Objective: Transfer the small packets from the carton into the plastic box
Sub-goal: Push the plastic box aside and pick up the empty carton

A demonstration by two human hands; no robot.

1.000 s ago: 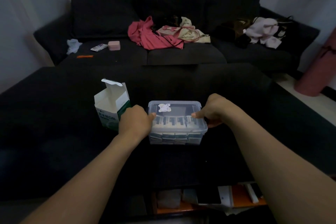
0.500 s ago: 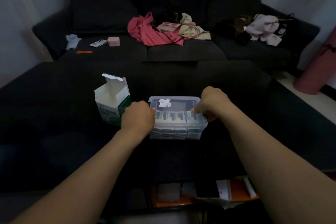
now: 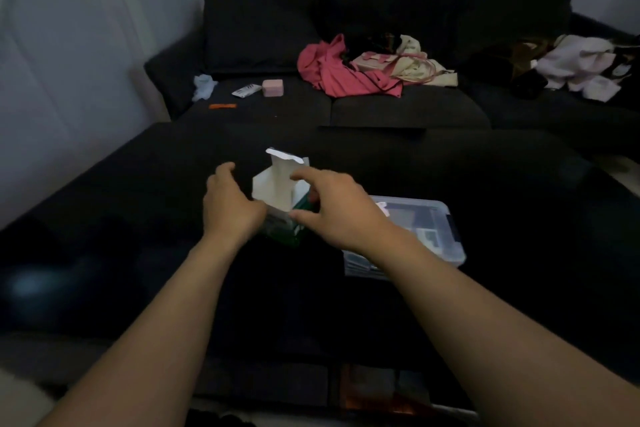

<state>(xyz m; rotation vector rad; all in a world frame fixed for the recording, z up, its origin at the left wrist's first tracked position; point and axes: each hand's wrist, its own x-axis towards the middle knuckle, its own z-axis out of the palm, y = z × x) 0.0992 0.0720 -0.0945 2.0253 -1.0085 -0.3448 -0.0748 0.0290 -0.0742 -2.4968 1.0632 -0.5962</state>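
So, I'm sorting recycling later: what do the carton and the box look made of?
Carton: looks like thin matte paperboard, white inside with green print outside; its raised flap shows sharp folds. Box: seems to be clear, slightly glossy rigid plastic, since packets show through the lid and wall. The dim light leaves the finer finish uncertain.

Pink garment (image 3: 341,71) on dark sofa (image 3: 263,28)
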